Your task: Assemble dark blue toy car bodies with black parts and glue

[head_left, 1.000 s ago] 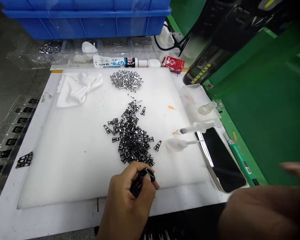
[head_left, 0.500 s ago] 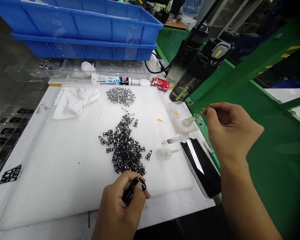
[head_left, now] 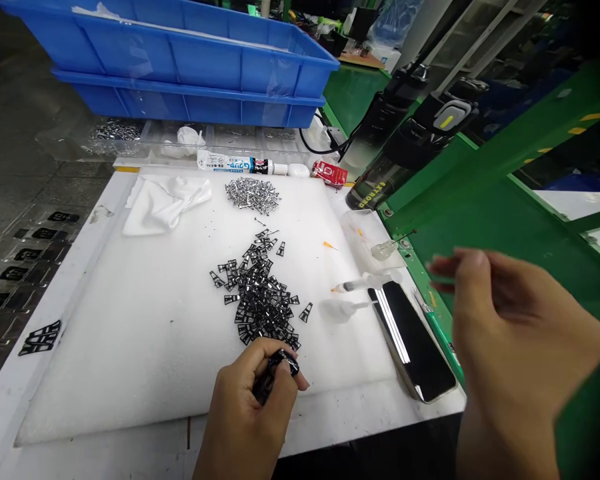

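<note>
My left hand (head_left: pixel 253 407) rests at the near edge of the white foam pad (head_left: pixel 130 320), closed on a stack of small black parts (head_left: pixel 275 373). Just beyond it lies a pile of the same black parts (head_left: pixel 260 297). A heap of small shiny metal pieces (head_left: pixel 253 193) sits farther back. My right hand (head_left: pixel 510 327) hovers raised over the green surface at the right, blurred, with thumb and fingers pinched together; whether they hold anything I cannot make out.
A phone (head_left: pixel 413 340) lies at the pad's right edge, beside a syringe (head_left: pixel 365 283) and a small squeeze bottle (head_left: pixel 343 308). A white cloth (head_left: pixel 165 200), glue tube (head_left: pixel 235 163), blue crates (head_left: pixel 180 67) and dark bottles (head_left: pixel 405 147) stand behind. Clear trays with black parts (head_left: pixel 20 267) lie left.
My right hand has moved nearer and lower over the green surface. My left hand keeps its hold on the black parts. The view has shifted slightly.
</note>
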Available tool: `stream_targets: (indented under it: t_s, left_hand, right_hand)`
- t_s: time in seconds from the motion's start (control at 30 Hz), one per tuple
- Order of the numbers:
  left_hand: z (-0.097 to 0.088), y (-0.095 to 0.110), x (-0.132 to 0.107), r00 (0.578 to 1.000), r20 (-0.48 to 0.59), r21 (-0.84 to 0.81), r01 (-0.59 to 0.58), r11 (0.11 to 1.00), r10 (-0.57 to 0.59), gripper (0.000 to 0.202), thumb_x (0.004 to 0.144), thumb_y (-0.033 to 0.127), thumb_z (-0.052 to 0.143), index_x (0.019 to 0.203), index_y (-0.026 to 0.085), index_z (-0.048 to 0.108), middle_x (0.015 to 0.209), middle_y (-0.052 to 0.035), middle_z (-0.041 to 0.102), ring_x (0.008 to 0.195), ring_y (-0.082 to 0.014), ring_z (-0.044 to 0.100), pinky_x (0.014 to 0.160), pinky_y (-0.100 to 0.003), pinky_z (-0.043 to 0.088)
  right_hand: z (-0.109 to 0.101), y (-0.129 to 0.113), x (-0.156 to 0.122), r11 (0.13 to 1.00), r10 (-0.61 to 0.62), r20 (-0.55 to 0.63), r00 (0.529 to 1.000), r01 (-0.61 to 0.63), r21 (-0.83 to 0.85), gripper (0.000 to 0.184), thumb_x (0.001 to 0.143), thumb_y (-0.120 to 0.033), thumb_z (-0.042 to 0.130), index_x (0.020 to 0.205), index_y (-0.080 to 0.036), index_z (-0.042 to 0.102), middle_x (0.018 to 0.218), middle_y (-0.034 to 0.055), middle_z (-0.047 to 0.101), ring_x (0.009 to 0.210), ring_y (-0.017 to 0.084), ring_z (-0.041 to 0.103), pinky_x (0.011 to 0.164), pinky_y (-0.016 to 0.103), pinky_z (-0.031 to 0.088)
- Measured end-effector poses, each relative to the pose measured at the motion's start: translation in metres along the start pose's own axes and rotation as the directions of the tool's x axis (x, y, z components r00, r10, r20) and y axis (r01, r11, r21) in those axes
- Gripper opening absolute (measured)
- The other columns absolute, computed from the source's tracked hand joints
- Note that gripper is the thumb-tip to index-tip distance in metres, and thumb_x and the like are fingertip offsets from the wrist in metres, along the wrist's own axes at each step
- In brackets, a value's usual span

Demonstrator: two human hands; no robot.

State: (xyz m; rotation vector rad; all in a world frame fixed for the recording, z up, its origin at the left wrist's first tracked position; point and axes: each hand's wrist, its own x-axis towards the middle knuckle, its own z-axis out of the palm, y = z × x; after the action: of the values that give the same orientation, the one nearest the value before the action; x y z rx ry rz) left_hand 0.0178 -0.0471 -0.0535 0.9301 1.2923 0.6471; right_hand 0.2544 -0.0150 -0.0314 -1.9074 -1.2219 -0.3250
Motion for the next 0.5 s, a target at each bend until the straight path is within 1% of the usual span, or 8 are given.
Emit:
stream_targets:
  t_s: [0.03,0.07,0.1,0.13,0.17,0.3,0.4,0.5]
  left_hand:
    - [0.000,0.000,0.000,1.000,-0.002,-0.026,0.005,1.000,-0.005,0.028,0.097,0.042,0.055,0.087,0.019,0.067,0.075,-0.0032,0.069,0.049,-0.0092,0.040,0.050,-0.026,0.032]
    - [-0.001,0.000,0.000,1.000,-0.004,-0.057,0.011,0.998,-0.011,0.027,0.097,0.043,0.056,0.092,0.019,0.068,0.078,-0.0038,0.070,0.050,-0.0089,0.041,0.050,-0.026,0.033]
    - [-0.002,-0.001,0.000,1.000,0.001,-0.090,0.014,0.996,-0.014,0.027,0.098,0.044,0.056,0.096,0.019,0.068,0.082,-0.0047,0.072,0.050,-0.0087,0.042,0.050,-0.025,0.035]
    - [-0.004,-0.002,0.000,1.000,0.018,-0.123,0.012,0.992,-0.010,0.028,0.098,0.044,0.057,0.102,0.019,0.069,0.086,-0.0058,0.073,0.051,-0.0086,0.043,0.051,-0.025,0.037]
    - [-0.006,-0.003,0.001,0.999,0.047,-0.156,0.008,0.988,0.000,0.029,0.098,0.044,0.058,0.108,0.019,0.069,0.090,-0.0070,0.074,0.053,-0.0087,0.045,0.052,-0.025,0.039]
    - [-0.020,-0.013,0.008,0.976,0.206,-0.427,0.030,0.904,0.065,0.039,0.102,0.044,0.055,0.129,0.019,0.067,0.106,-0.0126,0.074,0.066,-0.0119,0.055,0.056,-0.024,0.044]
    - [-0.030,-0.019,0.014,0.962,0.257,-0.674,0.109,0.731,0.093,0.039,0.104,0.034,0.050,0.135,0.017,0.066,0.111,-0.0159,0.074,0.078,-0.0165,0.063,0.061,-0.025,0.050]
    - [-0.035,-0.020,0.017,0.958,0.255,-0.799,0.135,0.586,0.127,0.037,0.104,0.018,0.047,0.133,0.014,0.069,0.111,-0.0172,0.075,0.083,-0.0178,0.066,0.063,-0.025,0.054]
  right_hand:
    - [-0.006,-0.006,-0.013,0.993,0.110,0.105,0.988,-0.113,0.031,0.030,0.099,-0.049,0.060,0.108,-0.025,0.076,0.094,0.0048,0.077,0.081,0.022,0.075,0.076,0.033,0.061]
    - [-0.010,-0.011,-0.027,0.977,0.157,0.297,0.942,-0.192,0.095,0.029,0.095,-0.052,0.065,0.104,-0.027,0.076,0.092,0.0032,0.077,0.078,0.022,0.075,0.070,0.031,0.062]
    - [-0.010,-0.015,-0.040,0.957,0.151,0.462,0.874,-0.247,0.154,0.031,0.092,-0.054,0.068,0.107,-0.027,0.074,0.097,0.0034,0.077,0.081,0.023,0.075,0.068,0.031,0.062]
    - [-0.006,-0.018,-0.052,0.949,0.137,0.560,0.817,-0.270,0.162,0.036,0.090,-0.055,0.070,0.113,-0.028,0.072,0.103,0.0043,0.076,0.084,0.023,0.075,0.065,0.031,0.061]
    - [-0.001,-0.021,-0.062,0.953,0.114,0.598,0.794,-0.257,0.159,0.042,0.088,-0.056,0.070,0.118,-0.026,0.069,0.105,0.0059,0.074,0.085,0.024,0.073,0.063,0.032,0.061]
    - [0.018,-0.028,-0.079,0.990,0.044,0.581,0.813,-0.114,0.085,0.048,0.090,-0.057,0.065,0.124,-0.024,0.067,0.115,0.0077,0.071,0.083,0.024,0.069,0.065,0.038,0.060]
    - [0.006,-0.023,-0.068,0.990,0.067,0.605,0.793,-0.130,0.061,0.050,0.087,-0.064,0.067,0.122,-0.028,0.069,0.122,0.0051,0.071,0.082,0.024,0.070,0.062,0.038,0.059]
    - [-0.016,-0.007,-0.044,0.985,0.121,0.619,0.776,-0.170,0.021,0.055,0.079,-0.073,0.069,0.114,-0.031,0.075,0.109,0.0057,0.076,0.084,0.029,0.073,0.055,0.037,0.059]
